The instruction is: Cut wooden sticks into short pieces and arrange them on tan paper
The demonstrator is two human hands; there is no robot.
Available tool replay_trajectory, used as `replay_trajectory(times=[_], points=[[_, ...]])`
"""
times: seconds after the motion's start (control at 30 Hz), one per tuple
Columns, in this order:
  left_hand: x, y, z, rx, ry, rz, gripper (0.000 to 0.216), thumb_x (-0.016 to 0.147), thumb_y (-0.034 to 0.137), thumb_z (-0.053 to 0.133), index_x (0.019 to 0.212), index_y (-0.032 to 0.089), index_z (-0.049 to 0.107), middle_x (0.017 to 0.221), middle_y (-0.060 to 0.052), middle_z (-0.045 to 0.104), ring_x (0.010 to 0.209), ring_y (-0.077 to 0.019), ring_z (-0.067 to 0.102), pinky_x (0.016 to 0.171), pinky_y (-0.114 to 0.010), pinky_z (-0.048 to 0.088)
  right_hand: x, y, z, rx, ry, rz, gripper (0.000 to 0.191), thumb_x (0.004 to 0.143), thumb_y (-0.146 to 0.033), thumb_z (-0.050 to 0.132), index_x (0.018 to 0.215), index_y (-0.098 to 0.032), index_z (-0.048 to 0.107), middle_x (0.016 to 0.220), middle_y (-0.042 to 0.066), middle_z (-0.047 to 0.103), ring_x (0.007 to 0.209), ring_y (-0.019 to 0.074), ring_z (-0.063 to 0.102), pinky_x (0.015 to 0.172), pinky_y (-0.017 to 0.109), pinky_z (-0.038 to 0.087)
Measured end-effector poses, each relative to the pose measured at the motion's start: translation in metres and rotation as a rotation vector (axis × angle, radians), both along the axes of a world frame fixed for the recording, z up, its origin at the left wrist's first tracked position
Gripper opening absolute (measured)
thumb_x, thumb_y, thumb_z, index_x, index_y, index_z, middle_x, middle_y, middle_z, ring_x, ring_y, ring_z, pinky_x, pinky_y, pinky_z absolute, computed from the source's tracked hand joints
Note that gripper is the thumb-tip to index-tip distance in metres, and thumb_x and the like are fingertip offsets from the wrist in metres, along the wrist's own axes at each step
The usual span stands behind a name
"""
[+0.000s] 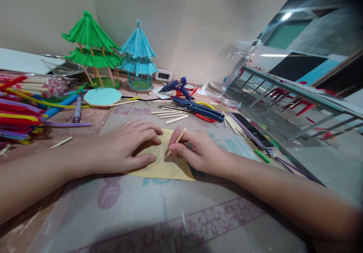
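A yellow sheet of paper (161,170) lies on the table in front of me. My left hand (133,145) rests on its left part, fingers spread and thumb apart. Over the right part, my right hand (195,147) pinches a short wooden stick (180,135) between thumb and fingers, its lower end at the paper. Several cut wooden sticks (170,114) lie just beyond the sheet. Behind them sit a pair of blue-handled pliers (198,108) and a blue glue gun (176,85).
A green pavilion model (90,53) and a blue pavilion model (138,56) stand at the back. Pipe cleaners (19,113) crowd the left. A pale blue board (102,96), a small digital clock (163,75), a phone (252,130) and a clear plastic jug (227,70) surround the work area.
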State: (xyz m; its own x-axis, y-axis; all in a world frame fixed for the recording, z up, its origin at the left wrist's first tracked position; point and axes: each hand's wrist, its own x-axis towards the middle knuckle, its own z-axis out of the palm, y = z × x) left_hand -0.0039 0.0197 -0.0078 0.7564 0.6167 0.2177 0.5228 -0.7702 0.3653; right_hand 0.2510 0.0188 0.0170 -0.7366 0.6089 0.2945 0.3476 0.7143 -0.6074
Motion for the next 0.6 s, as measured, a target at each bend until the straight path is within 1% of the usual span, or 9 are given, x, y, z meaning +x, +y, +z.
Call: replay_trajectory(times=[0.07,0.13,0.2,0.33,0.37,0.47,0.5,0.53,0.6], points=[[0.0001,0.0002,-0.0001,0.006,0.0,0.0,0.033,0.095,0.045,0.058,0.122,0.026,0.065,0.14,-0.011,0.061,0.134,-0.0325,0.053,0.114,-0.051,0.041,-0.0003,0.0034,-0.0005,0.051,-0.04,-0.002,0.014,0.103,-0.025,0.052,0.089,-0.021,0.055,0.077,0.0,0.067,0.066,0.0138,0.061,0.063,0.024,0.042],[0.0004,0.0001,0.0007,0.002,0.01,0.007,0.035,0.095,0.045,0.058,0.121,0.023,0.065,0.138,-0.012,0.062,0.132,-0.0324,0.054,0.113,-0.05,0.042,-0.0007,0.0071,-0.001,0.132,-0.081,-0.065,0.012,0.101,-0.023,0.051,0.089,-0.021,0.054,0.078,0.001,0.067,0.068,0.0151,0.06,0.063,0.025,0.041],[0.0007,-0.0001,0.0018,-0.004,0.017,0.012,0.035,0.095,0.045,0.058,0.12,0.022,0.065,0.138,-0.012,0.062,0.131,-0.0327,0.054,0.112,-0.05,0.043,-0.0013,0.008,-0.0006,0.161,-0.09,-0.106,0.012,0.1,-0.022,0.05,0.088,-0.021,0.053,0.077,0.002,0.066,0.069,0.0159,0.059,0.064,0.026,0.04],[0.0008,-0.0007,0.0035,-0.012,0.022,-0.008,0.033,0.097,0.044,0.056,0.12,0.022,0.065,0.139,-0.012,0.061,0.133,-0.0323,0.053,0.113,-0.051,0.042,-0.003,0.0036,0.0017,0.119,-0.115,0.024,0.015,0.103,-0.027,0.048,0.09,-0.021,0.053,0.083,0.004,0.068,0.072,0.0166,0.062,0.067,0.026,0.043],[0.0007,-0.0008,0.0036,-0.012,0.027,-0.009,0.033,0.097,0.043,0.056,0.12,0.022,0.065,0.139,-0.013,0.061,0.133,-0.0322,0.053,0.113,-0.051,0.042,-0.0033,0.0035,0.0021,0.131,-0.141,0.028,0.014,0.103,-0.026,0.048,0.09,-0.021,0.053,0.084,0.004,0.068,0.073,0.0171,0.062,0.067,0.027,0.043],[0.0008,-0.0009,0.0033,-0.004,0.03,0.004,0.035,0.096,0.045,0.056,0.12,0.021,0.065,0.137,-0.013,0.062,0.133,-0.0326,0.053,0.113,-0.051,0.042,-0.0033,0.0062,0.0029,0.205,-0.205,-0.084,0.012,0.099,-0.018,0.045,0.09,-0.021,0.051,0.083,0.006,0.068,0.072,0.0193,0.061,0.067,0.029,0.042],[0.0009,-0.0009,0.0031,0.0,0.025,0.005,0.036,0.096,0.045,0.056,0.12,0.021,0.065,0.137,-0.013,0.062,0.132,-0.033,0.054,0.112,-0.051,0.042,-0.0033,0.0068,0.0033,0.216,-0.208,-0.099,0.012,0.099,-0.017,0.045,0.089,-0.021,0.05,0.083,0.006,0.068,0.073,0.0198,0.061,0.067,0.029,0.042],[0.001,-0.001,0.0029,0.003,0.022,0.004,0.035,0.096,0.045,0.056,0.12,0.021,0.065,0.137,-0.013,0.062,0.132,-0.0332,0.054,0.112,-0.051,0.043,-0.0034,0.0067,0.0037,0.214,-0.201,-0.079,0.012,0.099,-0.017,0.044,0.089,-0.021,0.051,0.083,0.006,0.068,0.073,0.0199,0.061,0.067,0.029,0.043],[0.0011,-0.0009,0.0024,0.005,0.015,-0.006,0.033,0.096,0.045,0.056,0.118,0.021,0.065,0.137,-0.012,0.062,0.132,-0.0335,0.054,0.112,-0.051,0.043,-0.0042,0.0051,0.0048,0.182,-0.179,0.031,0.012,0.1,-0.019,0.046,0.09,-0.021,0.051,0.085,0.005,0.068,0.075,0.019,0.062,0.07,0.029,0.045]])
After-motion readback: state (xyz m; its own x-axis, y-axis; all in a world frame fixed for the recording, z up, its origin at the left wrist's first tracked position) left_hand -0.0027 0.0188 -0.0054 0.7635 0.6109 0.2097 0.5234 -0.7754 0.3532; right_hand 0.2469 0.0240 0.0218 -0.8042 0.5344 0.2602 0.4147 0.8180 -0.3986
